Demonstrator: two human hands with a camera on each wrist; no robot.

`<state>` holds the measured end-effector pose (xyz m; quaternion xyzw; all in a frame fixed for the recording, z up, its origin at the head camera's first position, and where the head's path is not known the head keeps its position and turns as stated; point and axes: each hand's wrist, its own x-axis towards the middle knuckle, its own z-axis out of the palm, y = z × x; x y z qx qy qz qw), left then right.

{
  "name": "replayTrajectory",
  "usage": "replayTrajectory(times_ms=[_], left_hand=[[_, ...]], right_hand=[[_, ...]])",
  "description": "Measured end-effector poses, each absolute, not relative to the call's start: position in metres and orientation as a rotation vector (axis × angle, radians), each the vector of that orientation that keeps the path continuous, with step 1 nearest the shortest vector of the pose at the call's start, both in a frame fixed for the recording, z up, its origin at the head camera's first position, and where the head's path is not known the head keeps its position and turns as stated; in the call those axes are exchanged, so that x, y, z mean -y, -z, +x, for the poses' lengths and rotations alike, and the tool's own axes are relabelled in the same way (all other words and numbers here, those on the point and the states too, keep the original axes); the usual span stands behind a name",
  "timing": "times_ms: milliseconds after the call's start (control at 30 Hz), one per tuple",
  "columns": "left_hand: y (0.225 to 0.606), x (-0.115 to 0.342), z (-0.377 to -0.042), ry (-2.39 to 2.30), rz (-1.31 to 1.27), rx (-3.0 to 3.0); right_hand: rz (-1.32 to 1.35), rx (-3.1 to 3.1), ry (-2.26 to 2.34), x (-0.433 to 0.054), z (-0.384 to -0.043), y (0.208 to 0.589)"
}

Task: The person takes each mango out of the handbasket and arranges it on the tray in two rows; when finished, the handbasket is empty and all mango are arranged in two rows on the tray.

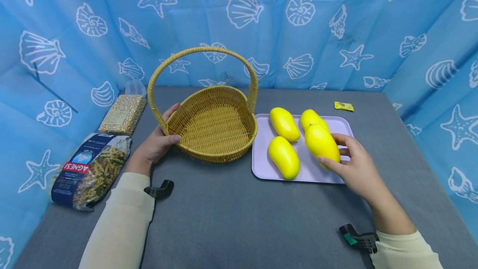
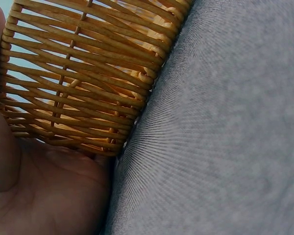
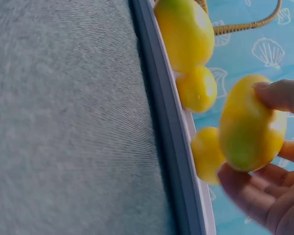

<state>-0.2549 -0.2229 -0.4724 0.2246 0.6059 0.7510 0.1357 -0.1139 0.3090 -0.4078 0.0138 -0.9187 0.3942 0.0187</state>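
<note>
A woven wicker basket [image 1: 214, 125] with a tall arched handle stands on the grey table, and nothing lies inside it. My left hand [image 1: 158, 138] grips its left side, thumb over the rim; the left wrist view shows the palm against the weave [image 2: 73, 73]. To the right, my right hand [image 1: 356, 163] holds a yellow mango [image 1: 322, 142] between thumb and fingers. In the right wrist view this mango [image 3: 250, 125] is lifted clear of the tray. Three other mangoes [image 1: 284, 157] lie on the lilac tray [image 1: 261, 169], one partly hidden behind the held one.
On the left lie a bag of Agnesi pasta [image 1: 89, 171] and a clear pack of pale kernels [image 1: 123, 113]. A small yellow packet [image 1: 343, 106] sits behind the tray. A blue shell-print curtain [image 1: 276, 32] hangs around the table's back and sides.
</note>
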Motion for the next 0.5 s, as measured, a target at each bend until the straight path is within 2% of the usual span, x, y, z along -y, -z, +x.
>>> replayTrajectory(times_ms=[500], left_hand=[[0.4716, 0.2221, -0.2543, -2.174, 0.642, -1.765]], right_hand=[[0.017, 3.128, -1.024, -0.3127, -0.1140, 0.4133]])
